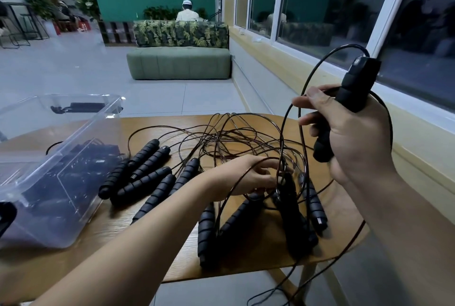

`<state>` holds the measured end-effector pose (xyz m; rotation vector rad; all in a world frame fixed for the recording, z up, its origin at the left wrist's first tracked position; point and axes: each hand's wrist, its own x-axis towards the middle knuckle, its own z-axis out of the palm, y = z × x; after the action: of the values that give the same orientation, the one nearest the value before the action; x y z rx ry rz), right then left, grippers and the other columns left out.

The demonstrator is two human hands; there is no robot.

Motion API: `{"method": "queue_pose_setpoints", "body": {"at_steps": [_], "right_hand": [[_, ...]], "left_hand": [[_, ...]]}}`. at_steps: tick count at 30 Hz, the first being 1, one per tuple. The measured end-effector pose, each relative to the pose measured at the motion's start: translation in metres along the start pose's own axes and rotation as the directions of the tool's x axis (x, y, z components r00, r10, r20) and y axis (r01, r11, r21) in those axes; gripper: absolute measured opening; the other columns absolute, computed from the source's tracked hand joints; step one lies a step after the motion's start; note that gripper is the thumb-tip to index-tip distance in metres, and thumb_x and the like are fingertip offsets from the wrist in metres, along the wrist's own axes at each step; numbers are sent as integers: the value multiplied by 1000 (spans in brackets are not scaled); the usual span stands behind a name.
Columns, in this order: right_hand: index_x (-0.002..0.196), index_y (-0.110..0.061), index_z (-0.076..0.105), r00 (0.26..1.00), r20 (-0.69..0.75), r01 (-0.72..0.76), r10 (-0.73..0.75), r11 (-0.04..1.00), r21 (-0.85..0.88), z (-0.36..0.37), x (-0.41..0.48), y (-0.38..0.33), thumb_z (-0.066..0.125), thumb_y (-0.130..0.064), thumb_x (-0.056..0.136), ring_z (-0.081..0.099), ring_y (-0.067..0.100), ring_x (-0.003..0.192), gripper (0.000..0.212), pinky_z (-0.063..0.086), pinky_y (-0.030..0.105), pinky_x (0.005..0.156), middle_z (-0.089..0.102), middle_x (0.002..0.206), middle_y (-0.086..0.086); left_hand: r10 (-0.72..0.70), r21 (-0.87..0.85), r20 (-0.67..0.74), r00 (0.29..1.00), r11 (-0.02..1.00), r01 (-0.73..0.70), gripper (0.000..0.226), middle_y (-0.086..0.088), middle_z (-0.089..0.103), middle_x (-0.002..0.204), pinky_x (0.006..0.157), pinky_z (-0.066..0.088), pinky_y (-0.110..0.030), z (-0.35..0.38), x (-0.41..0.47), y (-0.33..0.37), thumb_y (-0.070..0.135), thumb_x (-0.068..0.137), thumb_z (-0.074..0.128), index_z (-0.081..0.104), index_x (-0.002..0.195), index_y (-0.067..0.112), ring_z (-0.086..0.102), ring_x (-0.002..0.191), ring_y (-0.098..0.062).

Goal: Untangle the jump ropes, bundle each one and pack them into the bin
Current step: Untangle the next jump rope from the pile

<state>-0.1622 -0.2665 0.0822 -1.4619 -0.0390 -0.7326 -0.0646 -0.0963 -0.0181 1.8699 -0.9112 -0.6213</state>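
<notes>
Now, your right hand [344, 133]: raised over the right side of the wooden table [160, 263], fingers curled round a black ribbed handle [357, 84]. Its cord [283, 130] arches over the top and drops down in front of your fist.
Your left hand [253, 177]: low over the table, fingers bent and pushed in among the cords. Whether they pinch one, you cannot tell.
Tangle [234, 138]: thin dark cords heaped in loose loops across the middle of the table, with one strand hanging off the near right edge.
Loose handles [147, 170]: a row lies side by side to the left of your left forearm, and more are fanned out under and to the right of your left hand.
Bin [81, 202]: clear plastic, at the table's left end, with dark ropes lying inside.
Writing: "03" in white on a red sign [84, 26] far back on the left. Any print on the handles is too blurred to read.
</notes>
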Motion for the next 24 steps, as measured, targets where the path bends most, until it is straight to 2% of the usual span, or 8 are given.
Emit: {"method": "queue_pose_setpoints", "body": {"at_steps": [3, 6, 9, 12, 14, 17, 21, 24], "right_hand": [[102, -11, 70, 1000, -4, -1, 1, 1000, 1, -1, 1, 1, 73, -19, 102, 71, 23, 67, 8, 49, 27, 57, 82, 96, 11], [104, -9, 70, 1000, -3, -1, 1, 1000, 6, -1, 2, 2, 73, -19, 102, 71, 23, 67, 10, 49, 27, 57, 82, 96, 12], [105, -7, 70, 1000, -3, 1, -1, 1000, 12, -2, 3, 2, 72, -19, 103, 71, 23, 67, 12, 49, 28, 57, 82, 97, 12], [107, -6, 70, 1000, -4, -1, 1, 1000, 25, -3, 3, 1, 72, -18, 102, 70, 22, 66, 14, 48, 29, 57, 82, 97, 13], [106, -6, 70, 1000, -2, 6, -6, 1000, 25, -4, 3, 0, 72, -18, 102, 69, 21, 65, 13, 48, 30, 58, 82, 98, 13], [104, -7, 70, 1000, -3, 16, -16, 999, 28, -4, 3, -1, 72, -18, 102, 68, 20, 64, 11, 49, 29, 57, 82, 97, 13], [102, -10, 71, 999, -3, 35, -35, 999, 15, -4, 2, -1, 72, -19, 102, 68, 20, 63, 9, 49, 29, 58, 82, 97, 12], [103, -9, 71, 999, -6, 40, -40, 999, 15, -5, 2, -1, 72, -20, 103, 68, 20, 64, 11, 49, 28, 58, 82, 97, 12]], "left_hand": [[-11, 99, 8, 1000, 995, 10, 23, 8, 69, 88, 81, 48, -43, 1, 2, 0, 51, 92, 77, 73, 113, 44, 60, 82, -13], [-8, 60, -5, 1000, 998, 8, 18, 8, 68, 90, 82, 49, -47, 4, 4, -3, 50, 88, 81, 70, 98, 40, 62, 86, -16], [-20, -50, -119, 993, 999, 14, 27, -2, 77, 110, 98, 56, -62, 6, 5, -8, 49, 85, 78, 69, 107, 37, 73, 106, -33], [-9, -133, -237, 972, 991, -23, 36, -10, 75, 111, 94, 57, -67, 6, 7, -10, 46, 81, 73, 63, 111, 29, 72, 106, -40], [-6, -178, -294, 956, 983, -49, 30, -7, 73, 107, 90, 60, -66, 5, 9, -5, 42, 84, 68, 59, 111, 34, 74, 103, -38], [31, -149, -405, 914, 984, -100, 16, 3, 68, 97, 90, 61, -61, 3, 9, 3, 43, 89, 59, 58, 104, 37, 71, 92, -22], [8, -136, -462, 887, 987, -79, 39, 0, 71, 100, 95, 59, -61, -1, 12, 1, 65, 84, 70, 60, 107, 35, 72, 96, -26], [5, -106, -460, 888, 993, -60, 45, -4, 74, 104, 92, 61, -60, -3, 11, -1, 67, 80, 79, 64, 107, 34, 76, 99, -30]]}}
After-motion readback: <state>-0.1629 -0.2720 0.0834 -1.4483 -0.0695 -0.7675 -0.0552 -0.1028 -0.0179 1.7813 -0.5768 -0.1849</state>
